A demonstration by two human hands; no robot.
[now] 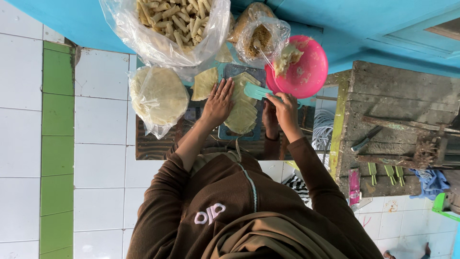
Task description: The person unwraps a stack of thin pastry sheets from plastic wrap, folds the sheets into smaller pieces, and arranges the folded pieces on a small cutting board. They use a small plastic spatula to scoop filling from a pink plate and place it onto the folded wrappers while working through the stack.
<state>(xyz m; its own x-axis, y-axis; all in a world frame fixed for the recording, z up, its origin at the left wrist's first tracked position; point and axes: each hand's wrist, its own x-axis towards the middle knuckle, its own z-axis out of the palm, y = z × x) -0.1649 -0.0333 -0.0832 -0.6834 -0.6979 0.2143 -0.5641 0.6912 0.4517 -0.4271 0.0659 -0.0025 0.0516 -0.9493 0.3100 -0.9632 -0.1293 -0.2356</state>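
My left hand lies flat, fingers spread, on a row of pale yellow dough wrappers overlapping on a dark blue tray. My right hand grips a teal spoon, whose tip rests over the top wrappers. Just beyond it, a pink bowl tilts on its side with pale filling stuck inside. One folded wrapper sits left of the tray. Brown sleeves cover both my arms.
A clear bag of round wrappers lies at the left, a bag of rolled sticks above it, and a small bag of brown filling beside the bowl. A wooden bench at the right carries a knife and green-handled tools.
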